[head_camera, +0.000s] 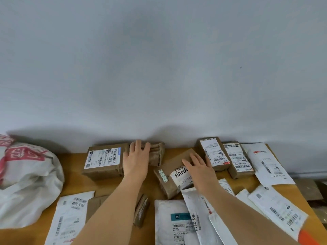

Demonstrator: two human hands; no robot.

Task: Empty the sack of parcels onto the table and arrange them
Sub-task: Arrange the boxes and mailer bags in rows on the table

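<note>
Parcels, mixed lot, spread over a wooden table (74, 181); the sack (26, 179), white woven cloth with red print, lies slumped and soft on the left edge, apparently emptied or nearly so. Item in hand: a brown cardboard box with a white "BAHA" label (174, 172), set askew near the middle of the back edge. It looks stiff, flat-sided and probably light enough to slide; the taped faces may be slick, so the short ends or long side edges seem the best holds. The right hand (198, 167) lies flat on its top, fingers straight and slightly spread, pressing rather than gripping. The left hand (137, 160) rests with fingers spread and relaxed over a crumpled brown paper-wrapped packet (156, 152) by the back edge, just beside a labelled carton (104, 161); the packet looks soft and dented and likely gives under pressure, so a broad flat hold suits it. Toward the back right corner two upright-labelled boxes (224, 156) stand side by side, touching, with a flat white mailer (265, 165) beside them. Along the front edge lie thin white poly mailers (175, 221), overlapping; these look limp and slippery and are best lifted by an edge or slid flat. Another white mailer (70, 218) lies at the front left, near the sack. A small brown packet (141, 211) shows partly behind the left forearm.
</note>
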